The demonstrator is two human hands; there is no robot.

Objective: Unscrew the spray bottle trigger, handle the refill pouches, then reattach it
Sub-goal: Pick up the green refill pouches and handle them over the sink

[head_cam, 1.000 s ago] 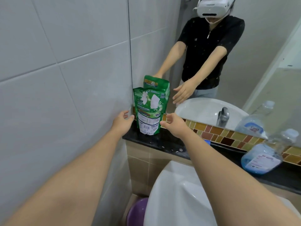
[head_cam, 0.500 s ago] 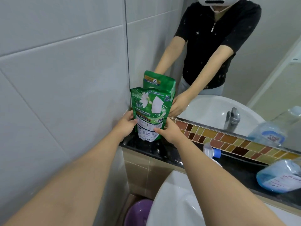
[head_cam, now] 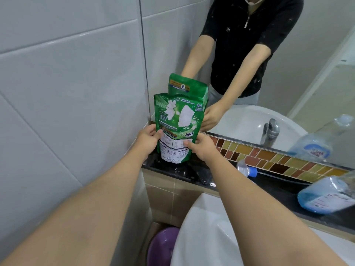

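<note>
Green refill pouch held upright in both hands above the black ledge.

The left hand (head_cam: 147,138) and right hand (head_cam: 199,148) pinch the green refill pouch (head_cam: 177,129) at its lower sides — thumbs on the printed back panel, fingers behind it. The pouch stands at the corner of the black ledge (head_cam: 192,174), against the mirror (head_cam: 288,73). The spray bottle (head_cam: 326,196) lies tilted on the ledge, well apart to the right — its detached trigger head (head_cam: 246,168) lies between.

Bare forearms, black short-sleeved zip-neck shirt (head_cam: 249,45) in mirror, pale trousers
</note>
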